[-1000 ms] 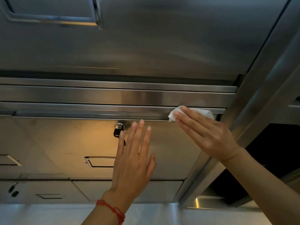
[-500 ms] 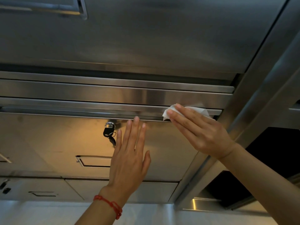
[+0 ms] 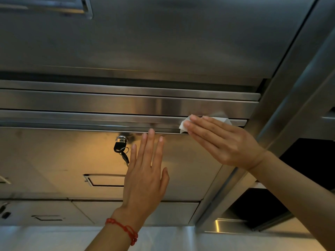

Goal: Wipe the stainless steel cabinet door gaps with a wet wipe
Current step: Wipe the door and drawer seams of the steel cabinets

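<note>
I look up at a stainless steel cabinet. A horizontal gap point(image 3: 90, 124) runs along the top edge of the lower door point(image 3: 63, 160). With straight fingers, my right hand point(image 3: 223, 142) presses a white wet wipe point(image 3: 183, 125) flat against that gap near its right end. Most of the wipe is hidden under the fingers. My left hand point(image 3: 145, 176) lies flat on the lower door, fingers straight, fingertips just under the gap. A red string bracelet circles the left wrist.
A lock with a black key and key ring point(image 3: 121, 147) hangs from the door, just left of my left hand. A recessed handle point(image 3: 103, 180) sits below it. An upper door point(image 3: 163, 42) is above, a steel post point(image 3: 272, 124) stands right, with a dark opening point(image 3: 299, 169).
My right hand with the wipe stays near the gap's right end, drifting slightly left. The left hand has slid up the door a little. The view has shifted slightly.
</note>
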